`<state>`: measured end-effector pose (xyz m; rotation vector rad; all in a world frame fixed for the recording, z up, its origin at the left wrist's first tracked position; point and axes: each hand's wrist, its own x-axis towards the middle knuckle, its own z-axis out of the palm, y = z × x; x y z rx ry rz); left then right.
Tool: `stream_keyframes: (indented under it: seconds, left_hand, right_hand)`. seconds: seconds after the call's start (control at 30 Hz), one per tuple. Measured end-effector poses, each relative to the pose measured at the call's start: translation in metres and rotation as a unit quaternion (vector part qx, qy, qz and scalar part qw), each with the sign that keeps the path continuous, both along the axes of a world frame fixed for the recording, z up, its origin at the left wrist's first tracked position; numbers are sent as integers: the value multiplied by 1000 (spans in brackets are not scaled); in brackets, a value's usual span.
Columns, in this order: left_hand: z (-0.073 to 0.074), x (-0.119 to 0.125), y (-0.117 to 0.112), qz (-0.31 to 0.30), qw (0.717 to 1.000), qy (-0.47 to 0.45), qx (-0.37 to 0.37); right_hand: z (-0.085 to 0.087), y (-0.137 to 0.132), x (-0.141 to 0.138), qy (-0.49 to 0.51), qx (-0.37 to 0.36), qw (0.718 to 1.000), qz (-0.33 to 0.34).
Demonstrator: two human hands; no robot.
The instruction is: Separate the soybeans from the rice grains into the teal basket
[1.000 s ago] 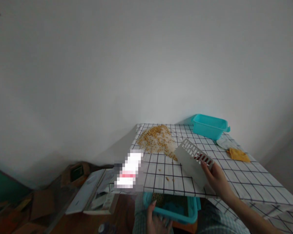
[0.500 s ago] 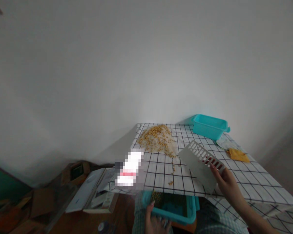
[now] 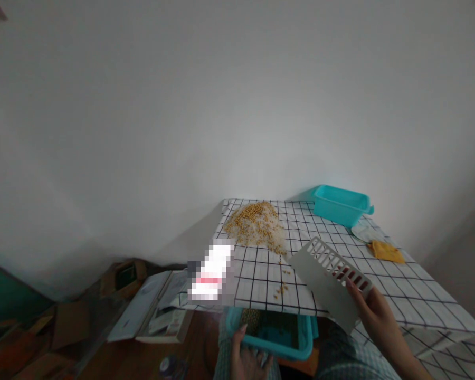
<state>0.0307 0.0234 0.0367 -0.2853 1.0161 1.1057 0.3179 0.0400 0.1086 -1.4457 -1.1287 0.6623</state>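
Note:
My left hand [image 3: 250,361] grips the near wall of a turquoise plastic basket [image 3: 275,352], thumb over the rim, just below the table's front edge. Yellowish and dark green grains or beans lie inside it, more thickly at its left end. Closed around the slotted end of a flat grey-white plastic board [image 3: 326,279] is my right hand [image 3: 374,309]. The board tilts over the front part of the table. A heap of yellow beans mixed with white grains [image 3: 255,224] spreads on the cloth beyond, and a few loose beans [image 3: 281,290] lie near the front edge.
The table has a white, black-checked cloth [image 3: 253,272]. A second turquoise basket [image 3: 340,206] stands at the back right, near a yellow cloth [image 3: 386,251] and a clear plastic item [image 3: 366,232]. Cardboard boxes [image 3: 69,324] and an open white box [image 3: 164,322] sit on the floor at left.
The slotted board has shifted slightly toward me and right with my right hand. The held basket has moved a little left. More loose beans show near the table's front edge.

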Motion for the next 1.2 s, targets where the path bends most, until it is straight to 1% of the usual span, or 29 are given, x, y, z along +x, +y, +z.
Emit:
stream_keyframes:
  seconds: [0.13,0.23,0.4,0.5,0.57,0.73,0.8,0.87,0.97,1.07,1.13,1.2]
  left_hand:
    - [-5,-1,0,-3,1000,-10,6]
    - [-7,-1,0,3,1000,0,5]
    - [1,-4,0,-14,1000,-16,21]
    - [2,-4,0,-6,1000,3,29]
    - [-1,-2,0,5,999,17,27]
    - [-13,-2,1,6,999,19,29]
    - [-15,-3,2,4,1000,18,26]
    - [-12,-4,2,3,1000,11,23]
    - [-4,-5,1,3,1000,-5,26]
    - [2,-6,-1,-6,999,-22,31]
    - [2,-7,-1,-13,999,-26,33]
    - [-2,-7,0,-11,999,-17,27]
  right_hand:
    - [0,1,-4,-5,-16,1000,14]
    - [2,0,-9,-6,-10,1000,25]
    - [4,-2,-12,5,-20,998,61]
    - [4,-3,-13,8,-39,996,76]
    - [5,-5,-16,2,-48,995,83]
    - [14,-16,-26,-25,-44,994,97]
    - [16,-21,-26,-47,-43,994,92]
    - [17,-21,-21,-64,-45,994,72]
    - [19,-13,-10,-40,-40,997,49]
    - [26,6,0,4,-13,999,29]
    - [31,20,4,17,4,1000,23]
    - [31,32,6,26,11,999,30]
